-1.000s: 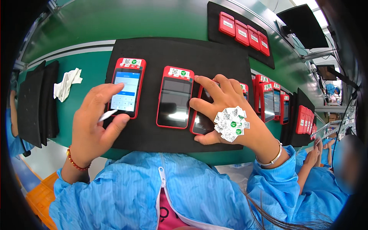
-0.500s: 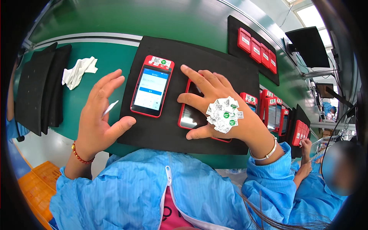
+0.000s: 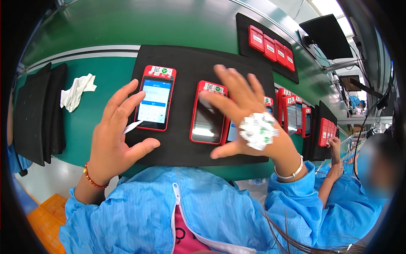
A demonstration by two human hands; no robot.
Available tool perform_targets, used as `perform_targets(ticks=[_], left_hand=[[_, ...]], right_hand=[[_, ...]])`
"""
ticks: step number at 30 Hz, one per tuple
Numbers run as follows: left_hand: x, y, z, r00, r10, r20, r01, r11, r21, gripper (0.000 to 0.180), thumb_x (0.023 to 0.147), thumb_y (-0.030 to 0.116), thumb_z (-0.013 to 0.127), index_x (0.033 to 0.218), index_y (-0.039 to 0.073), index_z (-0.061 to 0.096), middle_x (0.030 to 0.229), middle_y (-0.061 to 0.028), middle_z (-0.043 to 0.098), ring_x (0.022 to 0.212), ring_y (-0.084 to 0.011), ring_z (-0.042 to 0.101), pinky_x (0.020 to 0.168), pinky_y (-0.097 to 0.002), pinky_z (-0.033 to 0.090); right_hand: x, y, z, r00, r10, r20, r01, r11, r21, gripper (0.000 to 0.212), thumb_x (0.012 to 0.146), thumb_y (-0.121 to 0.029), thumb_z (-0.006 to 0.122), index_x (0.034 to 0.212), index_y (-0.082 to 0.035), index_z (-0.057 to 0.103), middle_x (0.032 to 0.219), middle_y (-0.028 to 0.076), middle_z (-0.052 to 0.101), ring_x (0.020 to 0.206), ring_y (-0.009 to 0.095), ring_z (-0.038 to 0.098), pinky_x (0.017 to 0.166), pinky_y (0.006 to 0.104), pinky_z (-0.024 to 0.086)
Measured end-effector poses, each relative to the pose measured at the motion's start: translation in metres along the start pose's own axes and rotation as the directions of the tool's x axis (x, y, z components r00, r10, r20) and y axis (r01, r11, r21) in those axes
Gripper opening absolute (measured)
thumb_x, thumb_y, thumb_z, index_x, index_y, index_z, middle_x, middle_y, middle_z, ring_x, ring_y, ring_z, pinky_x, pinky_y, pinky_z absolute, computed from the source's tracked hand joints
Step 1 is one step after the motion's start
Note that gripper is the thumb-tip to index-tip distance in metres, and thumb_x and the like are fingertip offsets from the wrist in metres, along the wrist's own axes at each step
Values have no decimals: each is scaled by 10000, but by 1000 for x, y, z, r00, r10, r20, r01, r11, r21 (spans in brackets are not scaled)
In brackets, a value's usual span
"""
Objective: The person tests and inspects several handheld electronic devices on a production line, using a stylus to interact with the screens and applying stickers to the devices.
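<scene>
A red handheld terminal (image 3: 154, 97) with a lit blue-and-white screen lies on a black foam mat (image 3: 177, 154). My left hand (image 3: 112, 135) is at its left edge, fingertips over the screen's side; whether they touch cannot be told. A thin white pointed stick (image 3: 133, 126) pokes out from that hand's grip, its rear end hidden. My right hand (image 3: 241, 110), fingers spread and slightly blurred, hovers over a second red terminal (image 3: 207, 122) with a dark screen. White and green stickers (image 3: 258, 130) cover the back of this hand. Beneath it, another lit terminal (image 3: 231, 132) is mostly hidden.
A crumpled white cloth (image 3: 76, 93) and stacked black foam sheets (image 3: 38, 114) are on the left. More red terminals (image 3: 292, 114) stand at the right. Beyond, red covers (image 3: 270, 47) rest on another mat. A co-worker's hand (image 3: 334, 148) touches red pieces at far right.
My right hand has lifted and shifted right relative to the dark terminal, uncovering more of it and a lit one beside it. My left hand has moved onto the lit terminal's edge. The view has shifted slightly.
</scene>
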State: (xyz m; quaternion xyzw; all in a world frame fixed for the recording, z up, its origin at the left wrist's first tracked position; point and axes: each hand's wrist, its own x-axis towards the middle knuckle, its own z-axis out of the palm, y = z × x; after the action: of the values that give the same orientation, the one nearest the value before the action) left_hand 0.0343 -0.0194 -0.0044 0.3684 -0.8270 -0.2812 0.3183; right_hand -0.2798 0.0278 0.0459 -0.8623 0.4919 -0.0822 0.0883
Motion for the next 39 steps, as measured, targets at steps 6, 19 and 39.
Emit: perform_targets(ticks=[6,19,39], left_hand=[[19,38,29,903,373,215,-408,900,154,628,698,152,852,1299,128,669,1559,-160,477,862,-219,719,669,-332,562],[16,19,7,989,150,8,-149,977,152,739,714,268,890,1372,92,601,1516,-174,511,1188,-323,668,872,-356,599],[50,-9,17,973,-145,180,163,983,-87,1156,663,573,909,1540,18,401,1549,-217,453,1388,-384,507,1131,-424,434]], right_hand=[[-99,21,14,926,369,-85,-376,921,-99,1272,573,-825,783,1571,-131,411,1670,275,218,1521,500,251,1213,636,168],[-71,31,33,935,331,-126,-343,934,-98,1241,627,-814,768,1575,-104,397,1687,261,184,1540,485,225,1225,605,191],[-57,40,56,885,339,-319,-191,889,416,1047,806,-811,638,1523,-68,461,1680,307,134,1533,501,226,1193,591,273]])
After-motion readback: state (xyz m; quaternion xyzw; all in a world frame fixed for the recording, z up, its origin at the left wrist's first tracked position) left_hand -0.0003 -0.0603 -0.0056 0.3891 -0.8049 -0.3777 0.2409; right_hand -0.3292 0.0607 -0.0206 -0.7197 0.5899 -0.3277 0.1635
